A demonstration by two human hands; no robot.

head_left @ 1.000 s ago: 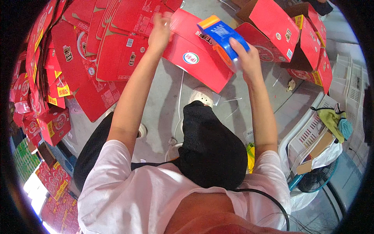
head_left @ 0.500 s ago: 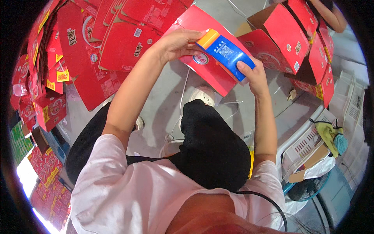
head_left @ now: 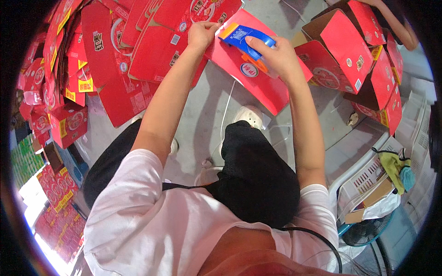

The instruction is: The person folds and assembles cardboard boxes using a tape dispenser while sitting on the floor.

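A tape dispenser (head_left: 251,39), blue with an orange front and handle, is gripped in my right hand (head_left: 278,57). The dispenser is tilted over a flat red carton (head_left: 264,80) with a round white and blue emblem. Its orange end points toward the carton's left edge. My left hand (head_left: 202,34) is closed at that left edge, fingers pinched together against the carton. Whether a strip of tape runs under those fingertips cannot be made out.
Stacked flattened red cartons (head_left: 110,69) fill the left side. Opened red cartons (head_left: 338,60) stand at the right, with another person's arm (head_left: 396,23) behind them. A white plastic basket (head_left: 359,184) and a fan (head_left: 368,230) are at the lower right.
My left hand has let go of the dispenser's orange end and moved up-left to the carton's edge. My right hand has carried the dispenser a little up and left, turning it.
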